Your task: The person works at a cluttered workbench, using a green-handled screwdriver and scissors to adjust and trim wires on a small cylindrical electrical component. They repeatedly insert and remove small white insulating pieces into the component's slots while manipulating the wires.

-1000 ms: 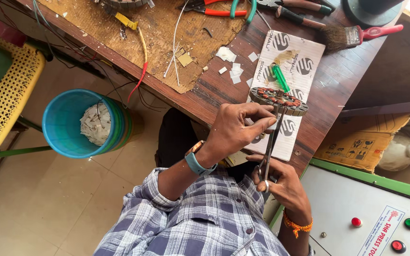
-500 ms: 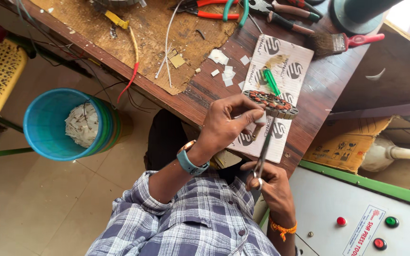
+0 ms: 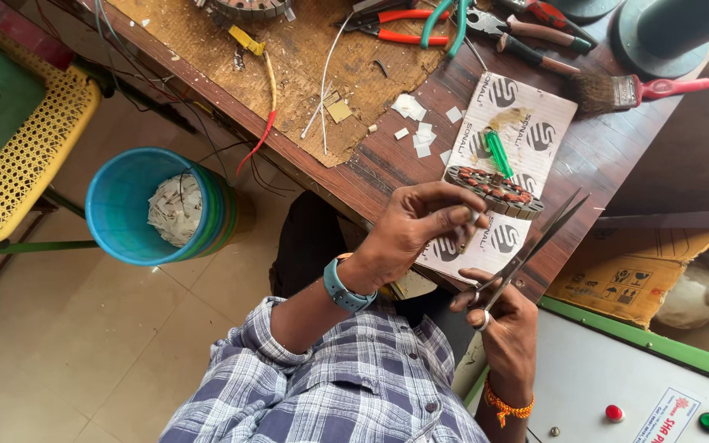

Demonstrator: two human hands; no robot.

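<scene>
My left hand (image 3: 420, 226), with a teal watch on its wrist, grips a round motor stator (image 3: 494, 190) with copper windings by its near edge. It holds the stator level just above a white printed sheet (image 3: 527, 123) on the wooden bench. My right hand (image 3: 502, 328), wearing an orange thread bracelet, holds a pair of scissors (image 3: 539, 238) by the handles. The blades are spread apart and point up and right, just below and to the right of the stator. A small green piece (image 3: 498, 153) lies on the sheet behind the stator.
Pliers and cutters (image 3: 404, 25), a red-handled brush (image 3: 633, 89), paper scraps and loose wires lie on the bench. A blue bucket (image 3: 149, 205) of scraps and a yellow stool (image 3: 18, 148) stand on the floor at left. A cardboard box (image 3: 625, 275) and a button panel (image 3: 617, 385) are at right.
The scissors have swung out from under the stator to its right side and the blades have spread apart. My left hand still holds the stator over the sheet.
</scene>
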